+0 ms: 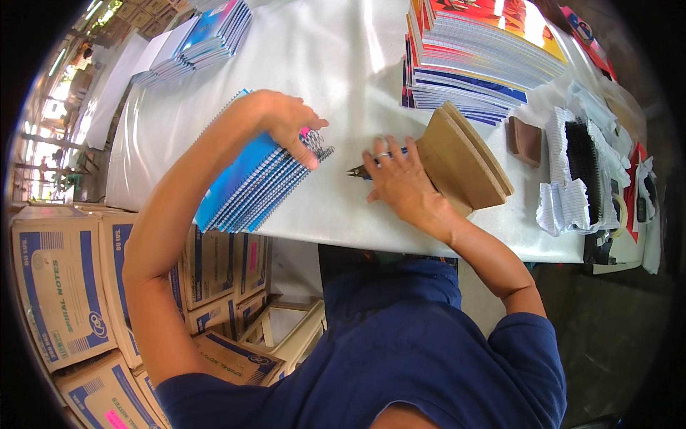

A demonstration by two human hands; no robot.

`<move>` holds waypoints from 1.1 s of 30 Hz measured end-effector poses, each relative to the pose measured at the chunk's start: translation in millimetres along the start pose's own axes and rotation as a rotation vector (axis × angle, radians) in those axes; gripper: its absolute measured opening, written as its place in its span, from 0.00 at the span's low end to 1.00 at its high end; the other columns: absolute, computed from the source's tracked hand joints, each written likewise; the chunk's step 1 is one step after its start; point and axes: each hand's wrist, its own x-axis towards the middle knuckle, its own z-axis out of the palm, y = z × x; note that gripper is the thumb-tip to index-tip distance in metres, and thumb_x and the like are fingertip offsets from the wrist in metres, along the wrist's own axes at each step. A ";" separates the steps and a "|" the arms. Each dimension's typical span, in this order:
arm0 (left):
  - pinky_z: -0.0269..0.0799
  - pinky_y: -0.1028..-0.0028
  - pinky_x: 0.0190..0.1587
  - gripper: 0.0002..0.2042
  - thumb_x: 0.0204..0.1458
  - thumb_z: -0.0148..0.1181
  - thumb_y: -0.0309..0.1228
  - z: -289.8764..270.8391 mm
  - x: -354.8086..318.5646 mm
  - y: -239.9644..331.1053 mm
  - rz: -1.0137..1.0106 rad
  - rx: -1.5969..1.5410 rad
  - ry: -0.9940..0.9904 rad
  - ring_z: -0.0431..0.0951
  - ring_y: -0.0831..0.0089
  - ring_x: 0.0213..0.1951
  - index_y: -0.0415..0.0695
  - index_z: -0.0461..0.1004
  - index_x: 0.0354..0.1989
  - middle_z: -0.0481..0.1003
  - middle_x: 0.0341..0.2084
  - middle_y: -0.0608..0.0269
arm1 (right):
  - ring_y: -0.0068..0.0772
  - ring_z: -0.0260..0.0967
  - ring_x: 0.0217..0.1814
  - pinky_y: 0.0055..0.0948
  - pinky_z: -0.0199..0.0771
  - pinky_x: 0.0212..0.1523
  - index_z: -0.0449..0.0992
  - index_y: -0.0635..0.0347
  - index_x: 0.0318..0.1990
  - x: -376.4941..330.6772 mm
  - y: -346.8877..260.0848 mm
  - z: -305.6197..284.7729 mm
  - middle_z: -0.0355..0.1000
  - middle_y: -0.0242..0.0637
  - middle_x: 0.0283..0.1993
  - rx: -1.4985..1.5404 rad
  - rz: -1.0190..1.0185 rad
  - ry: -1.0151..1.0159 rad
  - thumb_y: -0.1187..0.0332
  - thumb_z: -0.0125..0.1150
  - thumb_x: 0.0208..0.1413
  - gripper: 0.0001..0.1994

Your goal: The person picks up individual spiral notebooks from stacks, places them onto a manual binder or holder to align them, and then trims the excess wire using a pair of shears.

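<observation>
My left hand (291,127) reaches over the top end of a fanned stack of blue spiral notebooks (239,187). Its thumb and fingers are apart, next to the loose wire coil ends (325,151) and a small pink patch. Whether the fingertips press on the notebooks is hard to see. My right hand (401,179) lies with spread fingers over a small pair of pliers (359,172); their dark jaws point left, and the palm covers most of the handles. Close beside this hand stands a brown board block (461,164).
Red and yellow notebooks (493,50) are piled at the far right, other blue notebooks (207,36) at the far left. Right of the board block are a brown piece (524,141) and a torn white carton (564,171) with dark coils. Cardboard boxes (64,279) stand below left.
</observation>
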 end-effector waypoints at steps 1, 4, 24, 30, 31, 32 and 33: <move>0.44 0.43 0.67 0.48 0.35 0.68 0.61 7.9 0.2 4.7 -0.045 0.032 0.015 0.49 0.47 0.69 0.52 0.61 0.66 0.62 0.64 0.57 | 0.49 0.54 0.66 0.53 0.52 0.64 0.67 0.62 0.58 -5.2 2.9 5.8 0.63 0.47 0.58 0.019 -0.022 0.030 0.55 0.59 0.53 0.28; 0.40 0.41 0.67 0.45 0.36 0.68 0.58 29.5 -2.0 7.9 -0.143 0.104 0.132 0.50 0.46 0.68 0.51 0.62 0.65 0.63 0.63 0.56 | 0.50 0.52 0.67 0.56 0.49 0.66 0.62 0.62 0.62 -13.6 11.7 23.4 0.62 0.48 0.58 0.087 -0.084 0.121 0.51 0.56 0.56 0.31; 0.69 0.64 0.54 0.32 0.47 0.57 0.19 21.8 -6.4 -7.2 0.331 -0.563 0.424 0.78 0.55 0.46 0.57 0.65 0.63 0.77 0.44 0.43 | 0.26 0.64 0.29 0.28 0.68 0.35 0.69 0.57 0.38 27.4 -65.1 -3.6 0.66 0.32 0.28 2.534 0.190 -0.509 0.27 0.24 0.54 0.40; 0.73 0.66 0.53 0.35 0.43 0.57 0.14 18.4 -15.8 -10.5 0.205 -0.567 0.393 0.74 0.55 0.55 0.58 0.66 0.62 0.71 0.54 0.44 | 0.29 0.70 0.34 0.33 0.75 0.42 0.70 0.58 0.42 47.4 -79.7 -8.9 0.69 0.35 0.31 2.474 0.219 -0.602 0.26 0.20 0.52 0.44; 0.73 0.66 0.54 0.36 0.42 0.57 0.13 17.6 -16.1 -9.6 0.208 -0.637 0.416 0.73 0.54 0.55 0.58 0.66 0.63 0.70 0.55 0.45 | 0.29 0.70 0.34 0.33 0.75 0.42 0.70 0.58 0.41 49.9 -79.6 -8.0 0.69 0.35 0.31 2.485 0.215 -0.616 0.26 0.20 0.52 0.43; 0.74 0.67 0.54 0.37 0.42 0.57 0.12 17.1 -15.6 -7.9 0.210 -0.706 0.440 0.73 0.54 0.55 0.57 0.66 0.63 0.69 0.57 0.45 | 0.28 0.70 0.34 0.33 0.75 0.41 0.70 0.58 0.41 52.4 -79.1 -7.4 0.69 0.35 0.31 2.496 0.211 -0.629 0.26 0.20 0.52 0.43; 0.74 0.67 0.54 0.37 0.41 0.57 0.11 18.0 -15.8 -7.0 0.212 -0.778 0.462 0.73 0.53 0.56 0.57 0.66 0.63 0.67 0.58 0.46 | 0.28 0.70 0.34 0.33 0.75 0.41 0.70 0.58 0.41 54.4 -79.2 -6.5 0.69 0.35 0.31 2.492 0.212 -0.610 0.26 0.21 0.52 0.43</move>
